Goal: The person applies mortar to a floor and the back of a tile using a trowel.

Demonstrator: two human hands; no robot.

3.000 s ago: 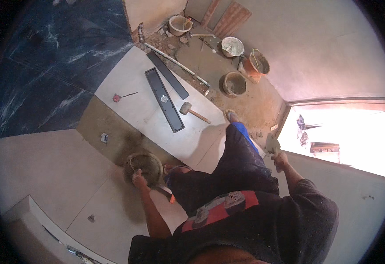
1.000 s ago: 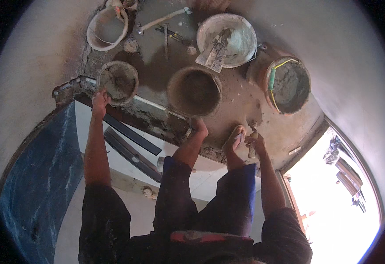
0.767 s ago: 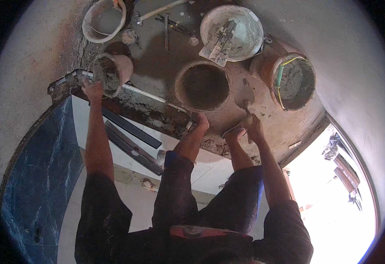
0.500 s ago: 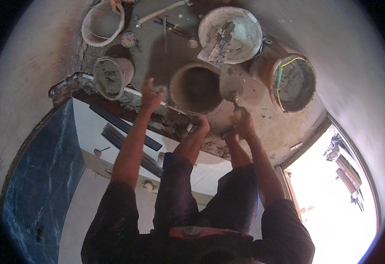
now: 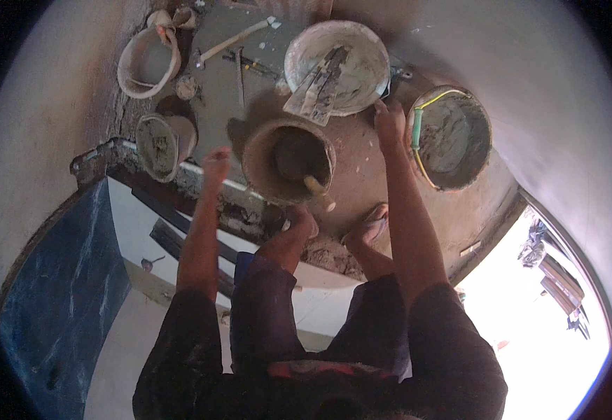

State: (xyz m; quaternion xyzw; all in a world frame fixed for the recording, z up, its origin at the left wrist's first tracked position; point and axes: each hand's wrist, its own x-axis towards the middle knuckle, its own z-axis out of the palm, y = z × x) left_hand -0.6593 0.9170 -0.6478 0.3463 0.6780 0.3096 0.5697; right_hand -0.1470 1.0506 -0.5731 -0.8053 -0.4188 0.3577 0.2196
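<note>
My right hand [image 5: 390, 126] reaches forward to the near right rim of a whitish bucket [image 5: 377, 52], beside its thin wire handle. Its fingers are curled; what they grip, if anything, is hidden. A mortar-caked float [image 5: 318, 91] leans in that bucket, jutting over its near rim. Just nearer stands a brown bucket [image 5: 251, 164] with a trowel in it, the wooden trowel handle [image 5: 318, 193] sticking out over the near rim. Left of it, my left hand [image 5: 215, 166] hangs in the air, slightly blurred, fingers curled in with nothing seen in them.
At right stands a bucket of grey mortar [image 5: 453, 136] with a green-gripped yellow handle. Two more buckets, one far [image 5: 141, 87] and one nearer [image 5: 155, 148], stand at left. A hammer [image 5: 236, 42] and an iron bar [image 5: 240, 77] lie on the floor. My feet flank the muddy edge.
My right hand has let go of the trowel, which now rests in the brown bucket, and has moved forward to the whitish bucket. My left hand's spread fingers have curled in. The view has shifted.
</note>
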